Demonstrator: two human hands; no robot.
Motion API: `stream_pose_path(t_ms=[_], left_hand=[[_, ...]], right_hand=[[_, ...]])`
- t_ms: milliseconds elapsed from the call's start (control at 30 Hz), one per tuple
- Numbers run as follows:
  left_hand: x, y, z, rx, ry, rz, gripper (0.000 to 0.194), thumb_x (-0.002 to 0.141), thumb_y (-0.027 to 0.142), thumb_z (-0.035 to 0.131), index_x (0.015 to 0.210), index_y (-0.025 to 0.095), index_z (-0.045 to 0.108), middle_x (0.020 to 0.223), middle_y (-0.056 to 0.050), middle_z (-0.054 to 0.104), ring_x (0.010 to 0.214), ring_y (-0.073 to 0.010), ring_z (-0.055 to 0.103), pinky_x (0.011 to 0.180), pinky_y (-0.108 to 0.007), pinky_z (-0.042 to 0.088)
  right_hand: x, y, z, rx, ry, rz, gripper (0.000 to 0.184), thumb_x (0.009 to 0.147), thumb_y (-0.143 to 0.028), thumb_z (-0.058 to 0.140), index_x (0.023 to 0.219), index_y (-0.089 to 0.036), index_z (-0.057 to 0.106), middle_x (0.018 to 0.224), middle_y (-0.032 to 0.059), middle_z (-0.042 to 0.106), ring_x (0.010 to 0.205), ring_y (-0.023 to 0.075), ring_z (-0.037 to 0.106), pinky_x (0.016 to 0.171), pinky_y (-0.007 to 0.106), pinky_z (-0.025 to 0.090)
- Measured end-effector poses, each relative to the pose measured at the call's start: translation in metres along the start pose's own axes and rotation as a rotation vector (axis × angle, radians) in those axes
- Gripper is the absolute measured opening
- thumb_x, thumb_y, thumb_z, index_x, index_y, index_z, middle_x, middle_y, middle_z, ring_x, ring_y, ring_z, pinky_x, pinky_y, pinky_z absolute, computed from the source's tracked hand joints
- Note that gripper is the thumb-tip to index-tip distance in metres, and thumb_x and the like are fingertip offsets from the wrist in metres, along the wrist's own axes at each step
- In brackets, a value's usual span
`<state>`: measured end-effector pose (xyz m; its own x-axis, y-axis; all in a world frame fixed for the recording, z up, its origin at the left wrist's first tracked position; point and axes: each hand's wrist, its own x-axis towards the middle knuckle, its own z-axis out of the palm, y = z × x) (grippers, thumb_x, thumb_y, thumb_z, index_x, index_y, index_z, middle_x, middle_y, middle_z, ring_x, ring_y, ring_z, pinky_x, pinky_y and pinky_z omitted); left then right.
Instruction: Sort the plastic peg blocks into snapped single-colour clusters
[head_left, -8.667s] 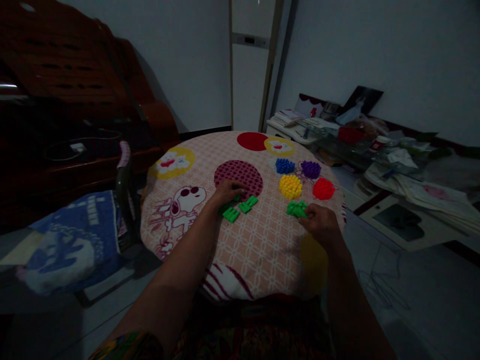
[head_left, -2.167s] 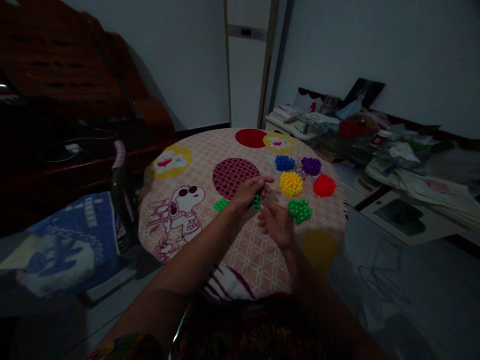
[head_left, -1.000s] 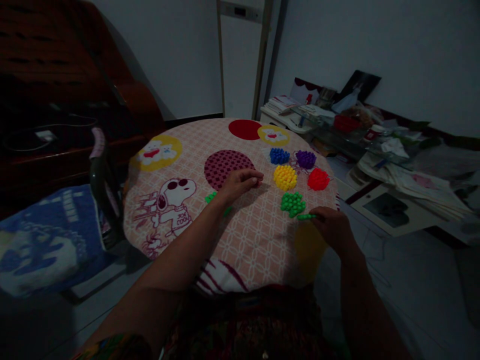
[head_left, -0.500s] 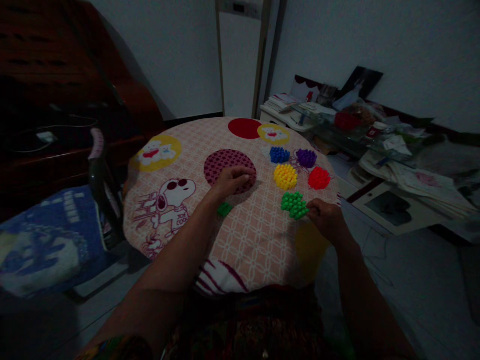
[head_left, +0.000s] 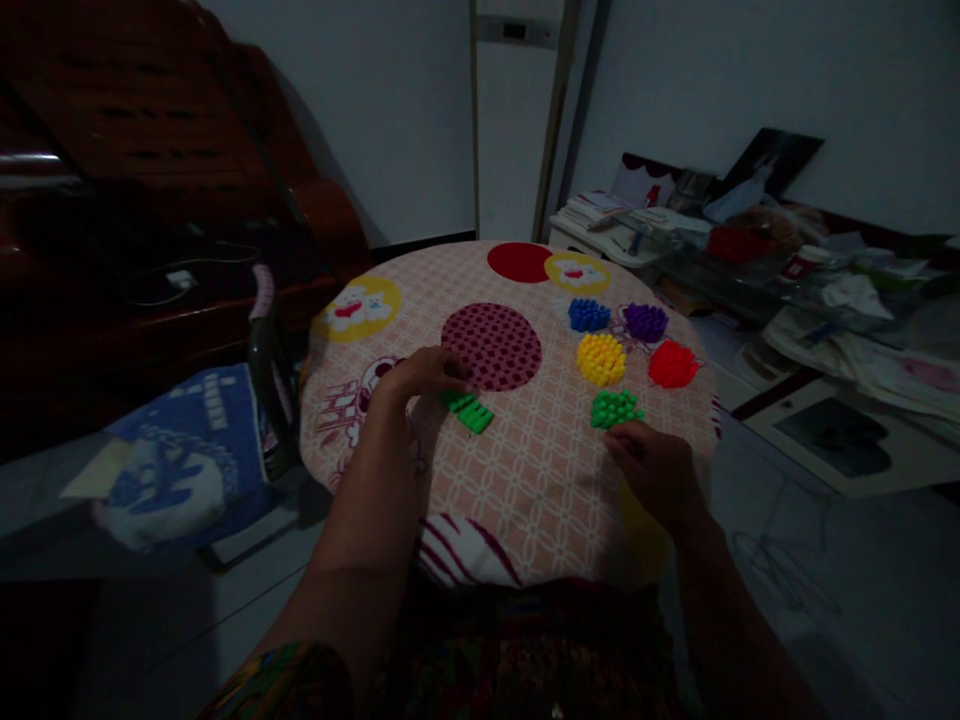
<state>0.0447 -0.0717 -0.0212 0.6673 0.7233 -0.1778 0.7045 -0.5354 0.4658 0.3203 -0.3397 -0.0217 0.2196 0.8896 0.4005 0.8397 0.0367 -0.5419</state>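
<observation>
Small green plastic pieces (head_left: 471,412) lie side by side on the patterned tablecloth (head_left: 525,490), left of the middle. My left hand (head_left: 433,372) bends over their far-left end, its fingers closed and in contact with a green piece; the fingertips are partly hidden. My right hand (head_left: 651,462) is closed just below a knobbly green pile (head_left: 615,408), its fingertips at the pile's near edge. Whatever those fingers hold is too small or dark to make out. Beyond the green pile sit a yellow pile (head_left: 601,360), a red pile (head_left: 673,364), a blue pile (head_left: 589,315) and a purple pile (head_left: 646,322).
A folding chair (head_left: 271,400) with a blue printed cloth (head_left: 195,440) stands at the table's left. Behind it is a dark wooden bench (head_left: 330,225). Along the right wall, a low cabinet (head_left: 817,440) carries papers, bags and a cup (head_left: 804,262).
The view has swung left. My left hand has drawn back from the maroon circle to the green pieces, uncovering more of them. My right hand has shifted to the near side of the green pile.
</observation>
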Motion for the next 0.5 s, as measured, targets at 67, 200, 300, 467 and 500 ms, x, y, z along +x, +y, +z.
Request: stream_pose_path(t_ms=[67,200,300,467,500], left_hand=[[-0.003,-0.001,0.001,-0.031,-0.050,0.024,0.037,0.069,0.048,0.076,0.095,0.021,0.077,0.091,-0.003,0.078,0.080,-0.0177,0.068,0.067,-0.022,0.046],[-0.002,0.009,0.010,-0.068,-0.087,0.109,0.033,0.061,0.037,0.082,0.088,0.020,0.076,0.086,-0.003,0.076,0.077,-0.0185,0.066,0.063,-0.022,0.043],[0.001,0.017,0.017,-0.136,-0.149,0.204,0.023,0.062,0.027,0.077,0.085,0.020,0.075,0.079,-0.001,0.074,0.074,-0.0170,0.064,0.062,-0.021,0.043],[0.005,0.027,0.022,-0.398,-0.104,0.271,0.024,0.066,0.027,0.074,0.088,0.018,0.074,0.078,0.000,0.071,0.072,-0.0150,0.062,0.064,-0.021,0.044],[0.005,0.029,0.022,-0.470,-0.082,0.267,0.026,0.067,0.030,0.074,0.089,0.017,0.073,0.078,0.000,0.070,0.071,-0.0148,0.061,0.063,-0.022,0.045]], right_hand=[[0.000,-0.007,0.015,0.036,-0.056,-0.013,0.021,0.087,-0.033,0.056,0.076,-0.021,0.066,0.063,0.0013,0.068,0.058,0.0158,0.063,0.058,0.025,0.040],[0.001,-0.016,0.039,0.066,-0.150,-0.022,0.021,0.088,-0.030,0.054,0.072,-0.021,0.065,0.065,0.0023,0.067,0.059,0.0160,0.062,0.058,0.026,0.040],[0.005,-0.020,0.055,0.095,-0.192,-0.040,0.020,0.090,-0.030,0.054,0.077,-0.021,0.066,0.069,0.0031,0.070,0.063,0.0168,0.064,0.061,0.026,0.041],[0.020,-0.039,0.083,0.122,-0.231,-0.012,0.020,0.091,-0.031,0.058,0.101,-0.020,0.072,0.076,0.0043,0.074,0.068,0.0190,0.068,0.066,0.027,0.045],[0.023,-0.044,0.087,0.120,-0.215,0.001,0.022,0.092,-0.032,0.059,0.106,-0.020,0.072,0.075,0.0041,0.074,0.068,0.0192,0.067,0.066,0.028,0.045]])
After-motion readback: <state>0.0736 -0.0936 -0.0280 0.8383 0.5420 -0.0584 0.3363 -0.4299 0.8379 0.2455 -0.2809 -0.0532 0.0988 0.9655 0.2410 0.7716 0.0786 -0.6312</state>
